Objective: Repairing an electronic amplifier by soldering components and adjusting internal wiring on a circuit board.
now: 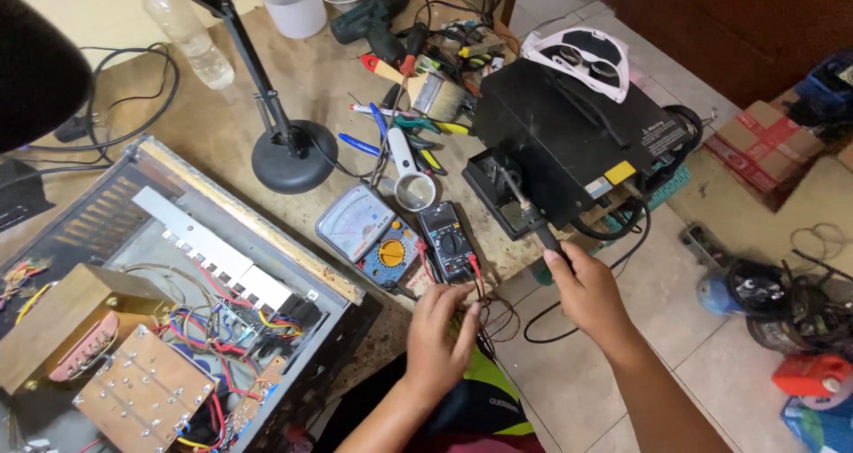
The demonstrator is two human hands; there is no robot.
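My right hand point(588, 291) grips the black handle of a soldering iron point(531, 218) whose tip rests in the holder at the front of a black soldering station point(569, 142). My left hand point(440, 337) sits at the table's near edge, fingers curled on thin red and black test leads point(480, 280) that run from a dark digital multimeter point(447, 240). An analog meter point(366, 231) with a yellow dial lies just left of it.
An open amplifier chassis point(160, 311) with boards and coloured wires fills the left. A black lamp base point(293, 155), magnifier point(410, 182), pliers, brush, cordless drill point(373, 19), white cup point(293, 2) and plastic bottle point(182, 28) crowd the table. Boxes and tools lie on the tiled floor at right.
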